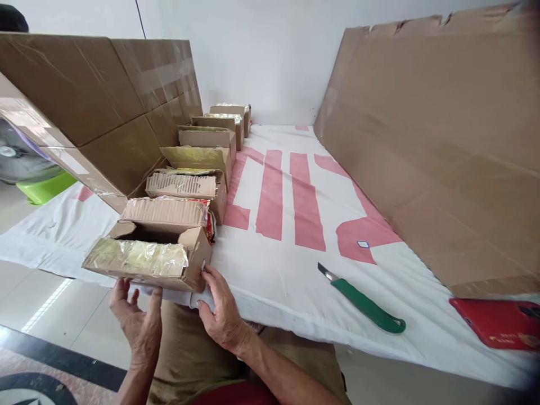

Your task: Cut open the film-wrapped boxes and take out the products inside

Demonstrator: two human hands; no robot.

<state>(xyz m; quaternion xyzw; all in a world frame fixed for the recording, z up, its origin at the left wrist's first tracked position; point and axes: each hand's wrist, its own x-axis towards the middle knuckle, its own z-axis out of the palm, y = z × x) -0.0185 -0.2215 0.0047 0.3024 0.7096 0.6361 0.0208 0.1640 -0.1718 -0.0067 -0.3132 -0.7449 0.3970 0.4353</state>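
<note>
An open-topped cardboard box [147, 260] stands at the near left edge of the cloth-covered table, its front flap strapped with clear, yellowish tape. Below its front face is my left hand [139, 323], palm up with the fingers apart and the tips by the lower edge. My right hand [225, 315] is at the box's right end. Its fingers are spread, and the fingertips touch the side near a small white label [203, 265]. Neither hand wraps round the box. The inside of the box is dark.
Several similar boxes [181, 184] run in a row toward the wall. Large taped cartons [122, 124] stack at left; a big cardboard sheet [426, 140] leans at right. A green utility knife [367, 306] and a red phone [493, 323] lie on the white-and-pink cloth [278, 281].
</note>
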